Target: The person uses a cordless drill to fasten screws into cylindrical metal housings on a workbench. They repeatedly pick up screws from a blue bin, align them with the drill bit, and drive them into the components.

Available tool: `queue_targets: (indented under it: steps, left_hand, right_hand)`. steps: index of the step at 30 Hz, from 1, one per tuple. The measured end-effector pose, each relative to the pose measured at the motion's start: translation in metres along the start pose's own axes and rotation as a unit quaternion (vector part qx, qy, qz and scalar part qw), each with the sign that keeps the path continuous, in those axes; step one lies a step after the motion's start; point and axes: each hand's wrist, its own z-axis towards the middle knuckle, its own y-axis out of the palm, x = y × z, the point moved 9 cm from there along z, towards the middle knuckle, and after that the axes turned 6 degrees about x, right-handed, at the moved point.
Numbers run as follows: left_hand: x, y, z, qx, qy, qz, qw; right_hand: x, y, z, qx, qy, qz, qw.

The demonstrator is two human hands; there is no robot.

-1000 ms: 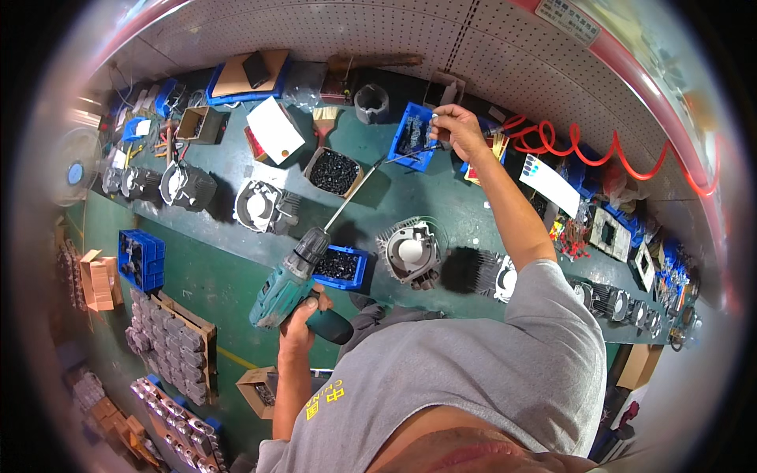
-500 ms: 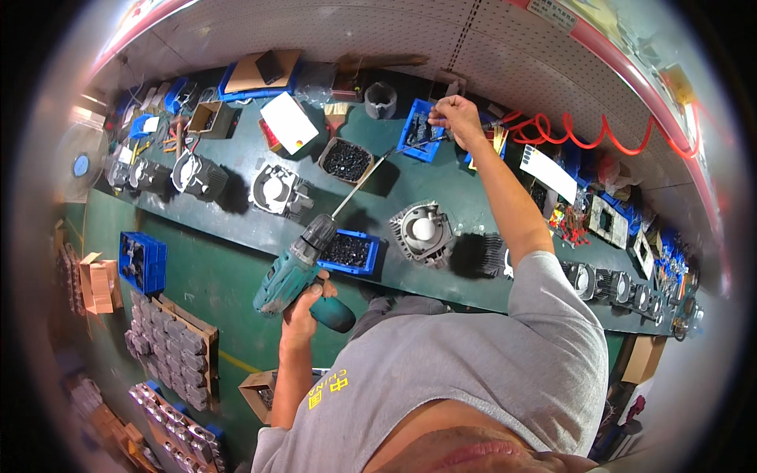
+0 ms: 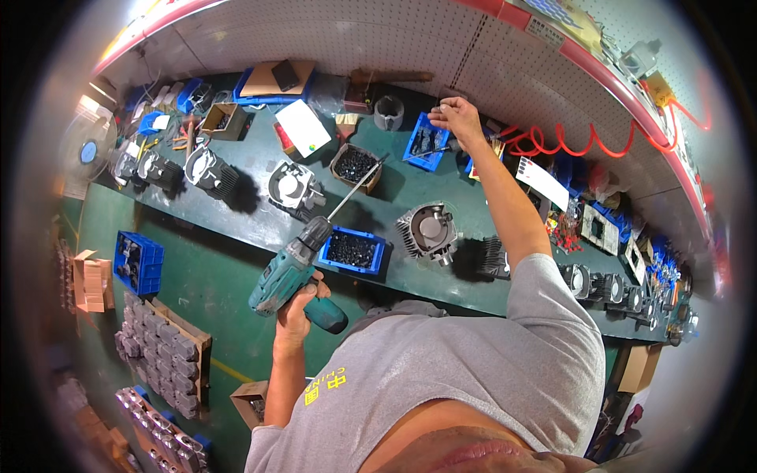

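My left hand (image 3: 296, 310) is closed round the grip of a teal and black cordless drill (image 3: 277, 282). The drill's long thin bit (image 3: 356, 189) slants up and right, its tip near a cardboard box of small black parts (image 3: 341, 162). My right arm stretches over the bench, and my right hand (image 3: 461, 121) is above a small blue tray (image 3: 412, 154) of dark pieces. Its fingers are pinched together; whatever they hold is too small to make out. Between my arms, a grey finned metal housing (image 3: 430, 230) sits on the bench, right of a blue bin of black screws (image 3: 380, 258).
More housings stand along the green bench (image 3: 252, 225), such as one at left (image 3: 293, 188). A white sheet (image 3: 303, 126) and a grey cylinder (image 3: 388, 113) lie farther back. A red coiled hose (image 3: 576, 142) hangs at right. A blue crate (image 3: 139, 262) is on the floor.
The whole view has shifted slightly, so the bench things appear a little lower and to the right. The drill has dropped slightly left. My right hand remains over the blue tray, fingers still pinched.
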Motion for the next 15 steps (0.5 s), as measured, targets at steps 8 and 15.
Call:
queue_targets:
  steps: [8,15]
  left_hand:
    - [0.001,-0.002,-0.002,-0.012,0.019,-0.017,1.000]
    - [0.000,0.008,0.007,-0.049,0.006,-0.020,0.999]
  right_hand:
    - [-0.035,0.009,-0.044,0.018,-0.038,0.004,0.999]
    - [-0.046,0.045,-0.150,-0.041,0.021,0.111,0.993]
